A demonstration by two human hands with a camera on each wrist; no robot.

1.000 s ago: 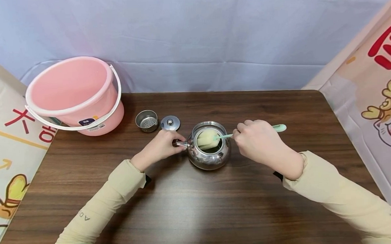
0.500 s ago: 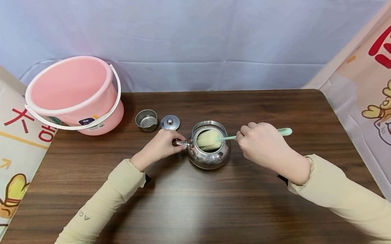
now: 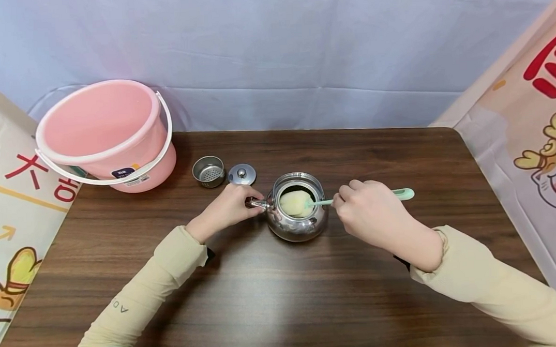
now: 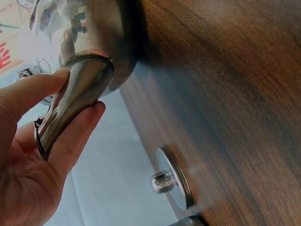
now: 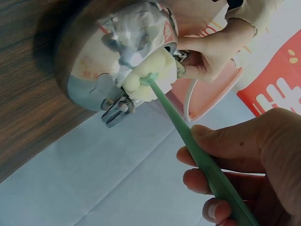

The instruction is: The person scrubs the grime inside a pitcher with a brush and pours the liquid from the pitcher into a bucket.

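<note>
A shiny steel teapot (image 3: 297, 229) stands lidless on the table. My left hand (image 3: 233, 204) pinches its short spout (image 4: 77, 96) between thumb and fingers. With curled fingers, my right hand (image 3: 368, 208) grips the mint-green handle (image 5: 181, 134) of a sponge brush, just right of the pot. The brush's pale yellow sponge head (image 3: 296, 203) sits in the round mouth of the pot, its lower part hidden inside. Behind my left hand lies the pot's steel lid (image 3: 242, 174), knob up. Beside the lid stands a small perforated steel strainer (image 3: 209, 172).
A pink bucket (image 3: 149, 171) with a white handle (image 3: 168, 127) stands at the back left of the brown wooden table (image 3: 284, 308). Pale cloth (image 3: 254, 55) hangs behind the table, and printed sheets (image 3: 533, 147) flank it on both sides.
My right hand has shifted slightly right, then a little nearer, and the sponge head has moved and tilted within the pot's mouth. The left hand and teapot stay in place.
</note>
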